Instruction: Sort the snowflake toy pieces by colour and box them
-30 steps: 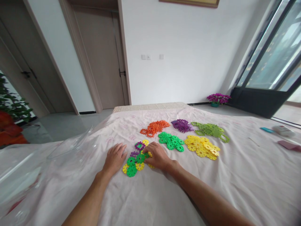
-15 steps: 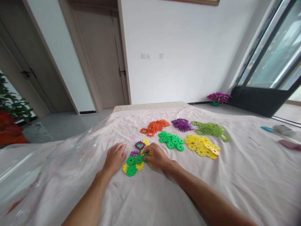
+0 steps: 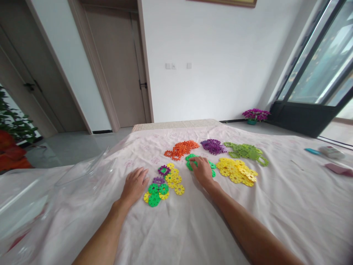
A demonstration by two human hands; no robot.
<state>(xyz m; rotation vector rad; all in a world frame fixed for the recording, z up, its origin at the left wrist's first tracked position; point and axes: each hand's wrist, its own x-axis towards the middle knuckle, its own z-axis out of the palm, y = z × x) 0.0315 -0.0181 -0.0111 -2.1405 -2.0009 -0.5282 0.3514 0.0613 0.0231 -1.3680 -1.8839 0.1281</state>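
My right hand point(image 3: 202, 170) is over the pile of round notched green plastic discs point(image 3: 190, 157), fingers bent down onto it and partly hiding it. Its fingertips are closed on a green disc point(image 3: 194, 163) at the pile's left side. My left hand point(image 3: 135, 184) lies flat on the cloth with fingers stretched out, holding nothing. Just right of it is a mixed group: several yellow discs point(image 3: 179, 189), several green discs point(image 3: 154, 200), a purple square piece point(image 3: 158, 180) and another purple square piece point(image 3: 164, 170) overlapping green.
Farther back lie piles of orange point(image 3: 180, 149), purple point(image 3: 213, 146) and light green pieces point(image 3: 245, 151). A yellow disc pile point(image 3: 236, 172) sits right of the green one. Clear plastic packaging point(image 3: 82, 176) is at left; a pink object point(image 3: 338, 169) lies far right on the tablecloth point(image 3: 171, 235).
My right hand has moved away from the mixed group, right and farther back to the green pile, taking a green disc with it. The left hand has stayed put.
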